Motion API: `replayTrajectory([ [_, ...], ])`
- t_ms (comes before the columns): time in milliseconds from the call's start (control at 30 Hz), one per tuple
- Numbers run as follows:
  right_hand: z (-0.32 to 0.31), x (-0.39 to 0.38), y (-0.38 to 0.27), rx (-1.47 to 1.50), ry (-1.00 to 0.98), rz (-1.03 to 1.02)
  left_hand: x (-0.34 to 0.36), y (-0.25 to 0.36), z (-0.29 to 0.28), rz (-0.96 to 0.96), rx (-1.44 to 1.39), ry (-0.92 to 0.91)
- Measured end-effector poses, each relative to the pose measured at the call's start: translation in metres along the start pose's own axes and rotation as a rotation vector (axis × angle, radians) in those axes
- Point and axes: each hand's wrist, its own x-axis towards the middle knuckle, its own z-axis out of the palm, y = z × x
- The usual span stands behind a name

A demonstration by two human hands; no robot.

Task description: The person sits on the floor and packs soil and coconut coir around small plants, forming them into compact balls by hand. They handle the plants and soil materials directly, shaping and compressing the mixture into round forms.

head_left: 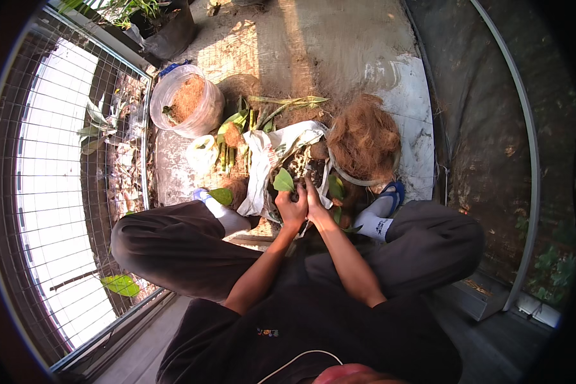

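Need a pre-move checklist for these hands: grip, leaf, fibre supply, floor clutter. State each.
1. Both hands visible: ok. Left hand and right hand are together at the near part of the white sack.
2. Grip secure: cannot tell. Whatever is between the palms is hidden.
3. Green leaf uncovered: ok. It sticks up beyond the left hand.
4. Fibre available: ok. Brown fibre is heaped at the sack's right.
5. Clear tub uncovered: ok. More fibre shows inside.
6. Floor beside sack uncluttered: not ok. Cut green stems lie left of it.
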Motion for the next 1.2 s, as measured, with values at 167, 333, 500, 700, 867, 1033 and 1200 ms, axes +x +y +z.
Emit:
replayTrajectory([
  [167, -0.014, 0.0, 0.004, 0.052, -0.126, -0.025, -0.001, 0.013, 0.0, -0.011, -0.119, -0.012],
  [333, -0.007, 0.006, 0.014, -0.006, -0.008, -0.132, 0.002, 0.009, 0.001, -0.033, -0.161, 0.098],
  [500, 0.0, 0.006, -0.012, 0.093, 0.03, 0.201, -0.002, -0.011, 0.008, -0.29, -0.221, 0.151],
  [700, -0.007, 0.006, -0.031, 0.161, -0.25, 0.332, 0.013, -0.009, 0.001, -0.498, -0.745, 0.15],
  [867, -0.011, 0.007, -0.028, 0.125, -0.274, 0.272, 0.013, 0.023, -0.011, -0.253, -0.335, 0.078],
  [1033, 0.0, -0.015, -0.012, -0.032, -0.121, 0.099, 0.007, 0.025, -0.008, -0.05, -0.176, 0.112],
  [1200, -0.008, -0.006, 0.001, 0.106, -0.138, 0.083, 0.005, 0.007, 0.003, 0.097, 0.003, 0.082],
])
